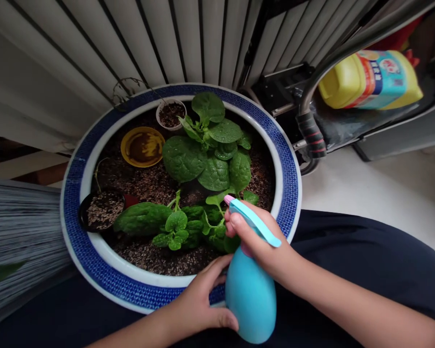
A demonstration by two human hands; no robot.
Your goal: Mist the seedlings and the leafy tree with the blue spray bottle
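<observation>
One big blue-rimmed planter (76,203) is sitting before us, leafy greens (210,159) filling it. We're holding the teal spray bottle (250,290) at its near rim, right hand (271,251) gripping the neck, left hand (199,299) resting open against its body. Probably worth aiming the nozzle (228,199) low, bottle upright.

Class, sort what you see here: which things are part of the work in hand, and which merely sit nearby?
In use: spray bottle, gripped by the right hand; left hand beside it, on the rim of the planter; leafy plants.

Lying about: yellow dish, small white pot, black pot, yellow jug.
</observation>
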